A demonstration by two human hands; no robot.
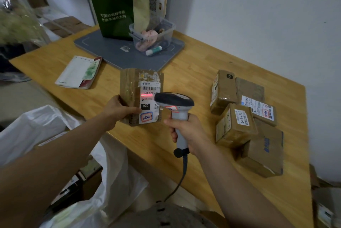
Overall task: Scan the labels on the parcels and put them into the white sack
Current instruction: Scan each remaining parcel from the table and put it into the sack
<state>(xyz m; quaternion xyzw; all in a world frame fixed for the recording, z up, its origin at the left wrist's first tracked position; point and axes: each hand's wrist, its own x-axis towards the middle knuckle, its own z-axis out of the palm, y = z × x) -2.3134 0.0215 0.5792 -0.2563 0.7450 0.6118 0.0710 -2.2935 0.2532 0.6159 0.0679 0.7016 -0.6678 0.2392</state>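
scanning is under way in the head view: the left hand grips a taped parcel upright over the counter. the right hand is wrapped round a scanner whose red line falls on the label. several parcels wait piled at right, well apart. the white sack gapes below the counter's near edge, by the left arm, apparently holding some boxes already. the way down to it looks open.

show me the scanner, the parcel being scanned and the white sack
scanner (174, 101): head view, on its dark head
parcel (147, 98): head view, on its label
white sack (36, 124): head view, on its upper left fold
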